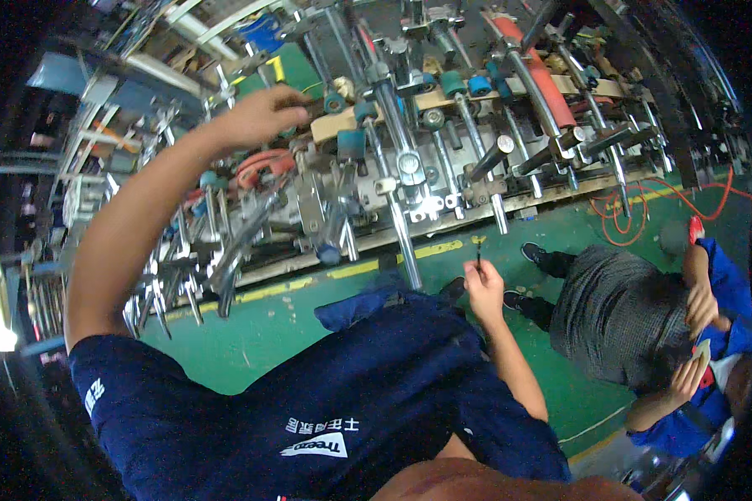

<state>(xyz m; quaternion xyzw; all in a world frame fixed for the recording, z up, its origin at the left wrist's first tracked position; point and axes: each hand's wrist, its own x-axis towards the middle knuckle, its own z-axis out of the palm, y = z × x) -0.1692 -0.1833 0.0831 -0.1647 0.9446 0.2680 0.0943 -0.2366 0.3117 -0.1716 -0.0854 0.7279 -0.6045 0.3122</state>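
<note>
Apparently a blue tub (263, 35) beyond the left hand (266, 117), contents unclear.

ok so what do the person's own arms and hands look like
The left hand and right hand are bare: no gloves, watch or band shows. Both short sleeves are dark navy; the left has a small white marking.

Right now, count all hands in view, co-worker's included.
4. The left hand, upper left; the right hand, right of centre, holding a thin dark piece; the co-worker's upper hand and lower hand, far right. Others may be hidden.
</note>
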